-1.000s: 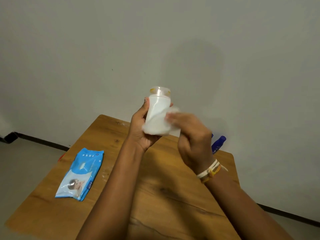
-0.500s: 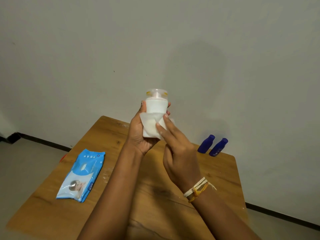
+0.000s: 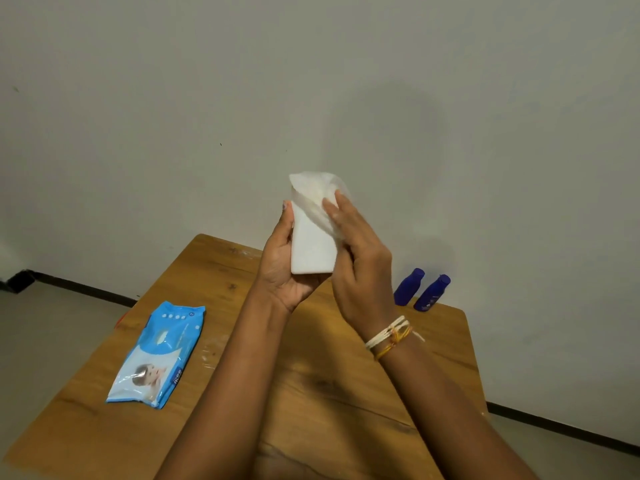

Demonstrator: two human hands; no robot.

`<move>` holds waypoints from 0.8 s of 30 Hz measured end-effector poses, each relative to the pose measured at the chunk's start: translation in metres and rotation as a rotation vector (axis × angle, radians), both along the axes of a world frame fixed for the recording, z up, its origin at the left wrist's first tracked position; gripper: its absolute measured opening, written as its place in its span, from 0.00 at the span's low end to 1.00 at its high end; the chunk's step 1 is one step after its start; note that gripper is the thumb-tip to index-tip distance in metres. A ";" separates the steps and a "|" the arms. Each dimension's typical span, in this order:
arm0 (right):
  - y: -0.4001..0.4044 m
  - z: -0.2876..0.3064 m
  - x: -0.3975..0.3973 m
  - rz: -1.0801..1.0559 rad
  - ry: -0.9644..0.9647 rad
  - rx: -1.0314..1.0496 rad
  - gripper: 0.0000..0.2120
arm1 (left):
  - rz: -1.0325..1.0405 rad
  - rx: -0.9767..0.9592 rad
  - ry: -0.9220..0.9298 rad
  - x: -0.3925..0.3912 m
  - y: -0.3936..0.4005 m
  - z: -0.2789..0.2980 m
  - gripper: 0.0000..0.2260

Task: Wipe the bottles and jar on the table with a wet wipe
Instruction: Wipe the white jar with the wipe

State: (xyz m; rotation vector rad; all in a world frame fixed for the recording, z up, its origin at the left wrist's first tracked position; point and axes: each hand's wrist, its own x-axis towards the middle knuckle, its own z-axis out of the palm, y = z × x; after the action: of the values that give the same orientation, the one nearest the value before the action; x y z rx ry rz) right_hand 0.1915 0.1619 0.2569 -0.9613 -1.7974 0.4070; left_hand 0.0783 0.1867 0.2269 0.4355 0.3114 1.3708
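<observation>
My left hand (image 3: 282,271) grips a white bottle (image 3: 310,249) upright, raised above the wooden table (image 3: 329,393). A white wet wipe (image 3: 317,194) is draped over the bottle's cap and upper part, hiding the cap. My right hand (image 3: 360,268) presses the wipe against the bottle's upper right side with its fingers laid along it. Two small dark blue bottles (image 3: 408,287) (image 3: 433,292) stand side by side at the table's far right edge, near the wall.
A blue pack of wet wipes (image 3: 159,355) lies flat on the left part of the table. A grey wall rises just behind the table's far edge. Grey floor shows to the left and right of the table.
The wipe has moved from the bottle's lower body up over its cap. My right hand has slid upward along the bottle with it; my left hand keeps its hold.
</observation>
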 end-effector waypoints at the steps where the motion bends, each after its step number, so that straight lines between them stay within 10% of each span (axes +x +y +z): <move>1: -0.005 -0.008 -0.001 0.011 -0.002 -0.011 0.23 | -0.001 0.005 -0.006 -0.001 0.000 0.001 0.29; 16: -0.020 -0.026 0.015 -0.125 0.588 -0.281 0.18 | 0.101 -0.222 -0.261 0.013 0.000 0.013 0.26; 24: -0.030 -0.045 -0.009 -0.127 0.052 -0.014 0.24 | 0.127 -0.338 -0.342 0.021 0.002 0.021 0.29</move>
State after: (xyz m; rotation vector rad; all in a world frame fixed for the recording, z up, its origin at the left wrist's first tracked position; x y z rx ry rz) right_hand 0.1820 0.1322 0.2119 -1.0590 -1.6783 0.3625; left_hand 0.0988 0.1891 0.2477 -0.1013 0.2841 1.4554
